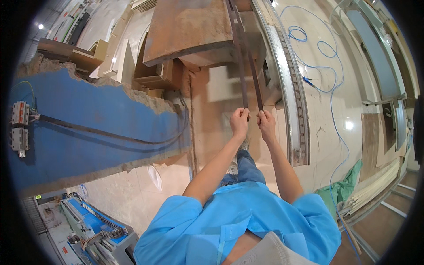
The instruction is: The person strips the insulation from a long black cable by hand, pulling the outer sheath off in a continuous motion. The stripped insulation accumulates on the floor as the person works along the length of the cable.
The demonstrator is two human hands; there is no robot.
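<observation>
Two long, narrow dark brown strips (242, 75) (255, 77) run away from me toward the top of the view. My left hand (240, 123) is closed around the near end of the left strip. The right strip's near end is pinched in my right hand (266, 125), a short way from the left one. Both strips pass beside a rust-brown, worn tabletop (190, 31). Their far ends are out of sight, so I cannot tell whether they join.
A metal rail (291, 88) stands close on my right, with a blue air hose (333, 88) looping over the floor beyond. To the left is a blue panel (101, 110) with rough edges, circuit breakers (20, 126) and a black cable. A machine (95, 225) sits lower left.
</observation>
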